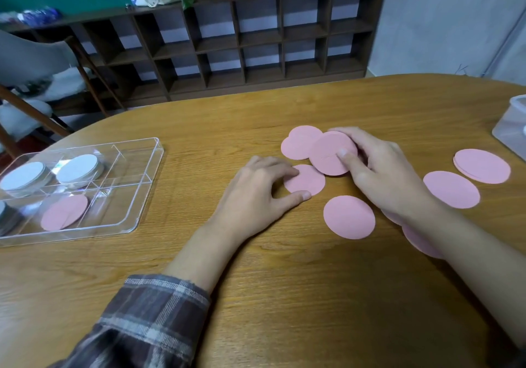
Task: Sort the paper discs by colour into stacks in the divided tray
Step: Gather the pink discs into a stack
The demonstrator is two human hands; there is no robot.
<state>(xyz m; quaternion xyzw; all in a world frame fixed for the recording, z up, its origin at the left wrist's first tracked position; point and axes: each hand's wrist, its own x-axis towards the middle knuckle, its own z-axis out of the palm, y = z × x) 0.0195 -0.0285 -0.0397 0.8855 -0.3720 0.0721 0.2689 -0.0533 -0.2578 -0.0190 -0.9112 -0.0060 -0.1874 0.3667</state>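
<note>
Clear tray (pixel 142 185) at left: white stacks (pixel 79 169) in 2 far compartments, one pink disc (pixel 64 212) lying in a near one. Right hand (pixel 381 174) curled, clamped on small pink stack (pixel 330 154) betw. thumb and fingers, mid-table. Left hand (pixel 256 191) curled, fingertips and thumb pinching single disc (pixel 308 181) flat on table (pixel 284 296). Other loose discs (pixel 348 216) near both hands.

Matt pink round paper discs (pixel 349 217) are being displayed on a smooth, grained brown wooden table (pixel 284 296), beside a glossy clear plastic divided tray (pixel 129 194) and a checked cloth sleeve (pixel 153 319).
</note>
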